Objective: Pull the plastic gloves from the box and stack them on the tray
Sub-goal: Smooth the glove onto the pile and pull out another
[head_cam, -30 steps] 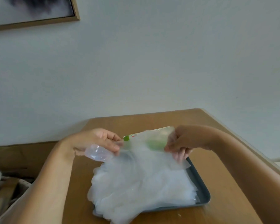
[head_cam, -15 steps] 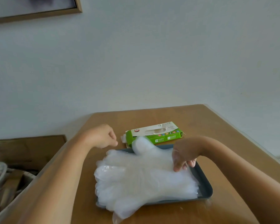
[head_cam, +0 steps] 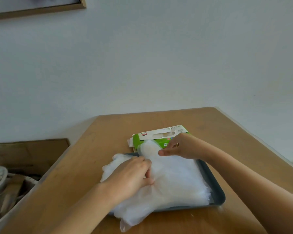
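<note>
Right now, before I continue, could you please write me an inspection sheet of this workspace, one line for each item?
Surface: wooden table, carrying the tray and the box.
Job's things: gloves piled on the dark tray, some hanging over its near-left edge; green box just behind the tray.
Clutter: bin of odds and ends left of the table.
Hands: left hand pinches the gloves; right hand sits at the box front over the gloves, grip unclear.
Cables: nothing seen.
Surroundings: pale wall; picture frame at top left.
</note>
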Motion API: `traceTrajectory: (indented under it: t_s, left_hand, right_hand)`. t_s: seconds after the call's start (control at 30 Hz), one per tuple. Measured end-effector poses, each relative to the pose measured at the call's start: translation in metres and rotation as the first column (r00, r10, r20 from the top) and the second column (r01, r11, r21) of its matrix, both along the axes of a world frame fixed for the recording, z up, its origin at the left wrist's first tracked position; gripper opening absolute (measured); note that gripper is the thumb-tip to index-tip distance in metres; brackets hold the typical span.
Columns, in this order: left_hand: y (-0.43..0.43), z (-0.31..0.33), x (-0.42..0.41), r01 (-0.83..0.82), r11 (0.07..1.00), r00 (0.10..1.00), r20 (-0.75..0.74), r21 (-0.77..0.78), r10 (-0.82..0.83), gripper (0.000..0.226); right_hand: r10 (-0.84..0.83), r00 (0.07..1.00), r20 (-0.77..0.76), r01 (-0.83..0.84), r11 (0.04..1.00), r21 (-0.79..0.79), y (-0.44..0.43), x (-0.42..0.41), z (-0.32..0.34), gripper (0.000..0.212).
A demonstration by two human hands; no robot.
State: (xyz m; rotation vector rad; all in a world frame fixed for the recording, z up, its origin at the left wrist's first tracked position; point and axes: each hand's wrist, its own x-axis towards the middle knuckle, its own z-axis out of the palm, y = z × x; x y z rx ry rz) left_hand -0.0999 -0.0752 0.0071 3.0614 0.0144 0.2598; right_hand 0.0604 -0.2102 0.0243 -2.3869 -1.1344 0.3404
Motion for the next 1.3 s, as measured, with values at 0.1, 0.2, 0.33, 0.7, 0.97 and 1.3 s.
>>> traceTrajectory:
  t_s: [0.1, 0.2, 0.33, 0.7, 0.97, 1.3]
  left_hand:
    - [0.002, -0.004, 0.002, 0.023, 1.000, 0.999, 0.022, -0.009, -0.023, 0.021]
    - [0.006, -0.010, 0.003, 0.069, 0.996, 0.997, 0.024, -0.052, -0.068, 0.014]
    - [0.016, -0.018, 0.001, 0.092, 0.991, 0.995, -0.034, -0.094, -0.095, 0.038]
    - [0.024, -0.035, 0.000, -0.137, 0.990, 0.923, -0.366, -0.030, 0.117, 0.088]
    - [0.040, -0.012, 0.001, -0.143, 0.987, 0.866, -0.492, -0.072, 0.089, 0.116]
    - [0.075, 0.033, 0.059, -0.254, 0.878, 0.959, -0.227, -0.406, 0.172, 0.064]
  right_hand:
    - [-0.068, 0.997, 0.020, 0.065, 0.989, 0.132, 0.014, -0.001, -0.010, 0.046]
    - [-0.022, 1.000, 0.019, 0.017, 0.975, 0.220, 0.025, -0.004, -0.015, 0.011]
    - [0.043, 0.994, 0.104, -0.078, 0.930, 0.359, 0.029, -0.009, -0.024, 0.029]
    - [0.308, 0.916, 0.257, -0.364, 0.908, 0.209, 0.000, -0.030, -0.034, 0.036]
    - [0.430, 0.903, -0.010, -0.415, 0.865, -0.283, -0.040, -0.025, -0.031, 0.086]
    - [0.028, 0.968, 0.248, -0.059, 0.992, 0.116, 0.012, 0.061, -0.009, 0.020]
